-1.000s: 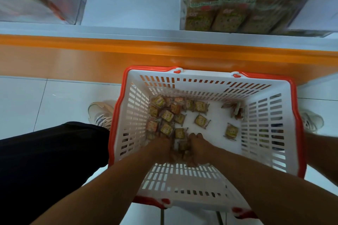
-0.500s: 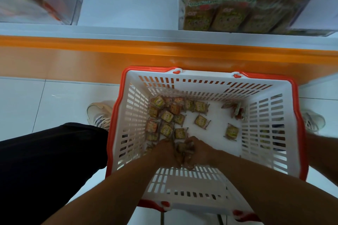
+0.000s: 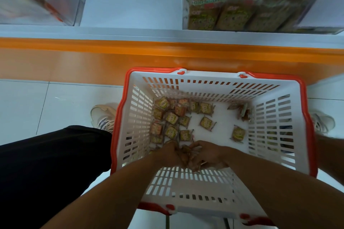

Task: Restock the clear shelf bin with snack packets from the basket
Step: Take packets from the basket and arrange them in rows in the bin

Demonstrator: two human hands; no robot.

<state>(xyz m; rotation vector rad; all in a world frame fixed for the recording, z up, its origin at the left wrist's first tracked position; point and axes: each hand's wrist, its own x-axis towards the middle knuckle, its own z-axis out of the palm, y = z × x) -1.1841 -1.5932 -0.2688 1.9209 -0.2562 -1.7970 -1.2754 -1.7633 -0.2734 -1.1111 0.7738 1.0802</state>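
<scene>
Lower centre of frame, basket (image 3: 305,126): white slotted walls, orange rim, standing on pale floor tiles.
Left hand (image 3: 172,153): down at the near wall, fingers curled round a clump of snack packets (image 3: 187,156).
Right hand (image 3: 209,154): pressed against the left, also gripping that clump.
Loose packets (image 3: 172,117): scattered on the basket floor just beyond both hands, mostly left side.
Clear shelf bin (image 3: 260,3): upper right, on the shelf, well apart from hands; holds packets.
</scene>
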